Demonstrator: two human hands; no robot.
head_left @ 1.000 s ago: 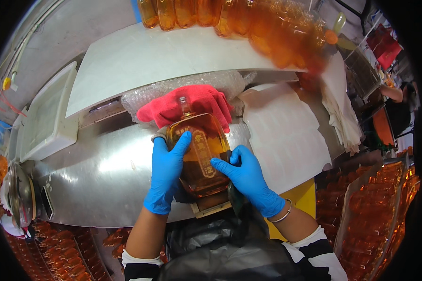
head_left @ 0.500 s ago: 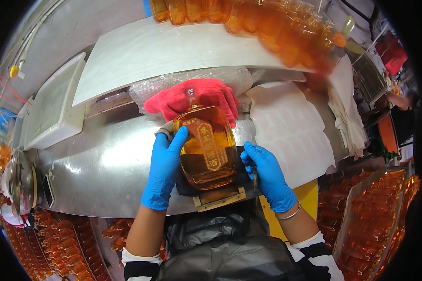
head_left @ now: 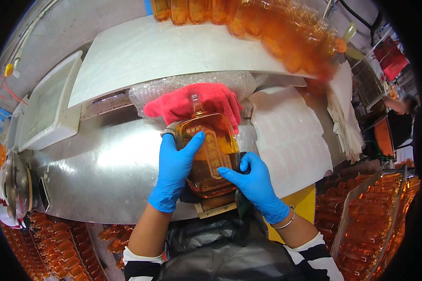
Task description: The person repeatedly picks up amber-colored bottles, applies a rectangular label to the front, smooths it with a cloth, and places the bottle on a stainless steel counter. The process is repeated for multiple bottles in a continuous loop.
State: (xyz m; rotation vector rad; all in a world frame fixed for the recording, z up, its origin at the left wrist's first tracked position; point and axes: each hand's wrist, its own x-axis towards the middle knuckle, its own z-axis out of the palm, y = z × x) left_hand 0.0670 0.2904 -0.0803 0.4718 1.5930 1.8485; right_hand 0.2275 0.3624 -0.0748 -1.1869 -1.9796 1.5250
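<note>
my left hand (head_left: pixel 176 171) and right hand (head_left: pixel 254 182) hold the amber bottle (head_left: pixel 210 152) flat on the steel counter (head_left: pixel 103 173), and i should press evenly so it cannot slide off the red cloth (head_left: pixel 192 103).

My steel counter (head_left: pixel 94 178) gleams under bright light; a white board (head_left: pixel 173 51) lies far, amber bottles (head_left: pixel 276 33) (a long row) beyond it.
</note>
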